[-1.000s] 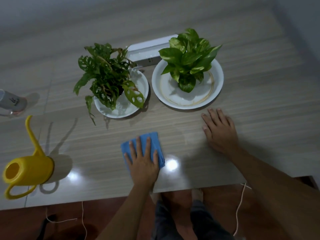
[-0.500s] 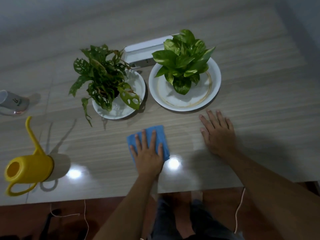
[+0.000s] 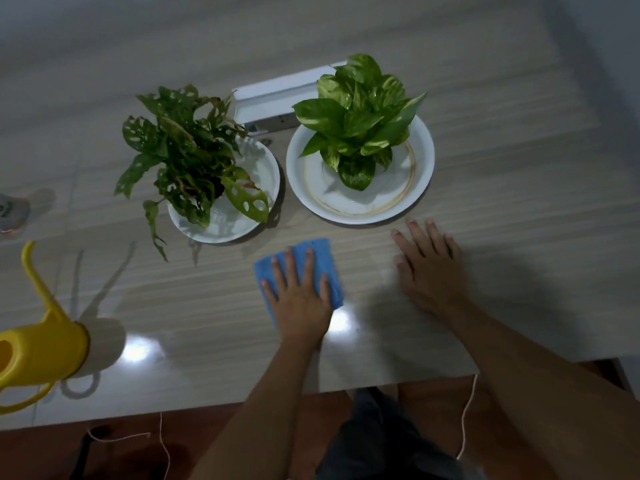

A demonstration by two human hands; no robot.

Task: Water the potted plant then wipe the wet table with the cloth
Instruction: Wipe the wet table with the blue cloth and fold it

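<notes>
A blue cloth (image 3: 323, 252) lies flat on the glossy wooden table (image 3: 519, 188), just in front of the two plants. My left hand (image 3: 300, 295) presses on it with fingers spread, covering most of it. My right hand (image 3: 431, 271) rests flat on the bare table to the right of the cloth, holding nothing. A dark holey-leaved plant (image 3: 187, 157) stands on a white plate (image 3: 263, 168). A bright green plant (image 3: 360, 119) stands on a larger white plate (image 3: 420, 168). The yellow watering can (image 3: 38, 344) stands at the left edge.
A white box (image 3: 270, 98) lies behind the plants. A small cup (image 3: 12, 213) is at the far left edge. The table's front edge runs just below my forearms, with red floor, thin white cords (image 3: 467, 410) and my legs under it.
My left hand has pushed the cloth away from me and slightly right, toward the plates. My right hand has stayed flat in about the same place.
</notes>
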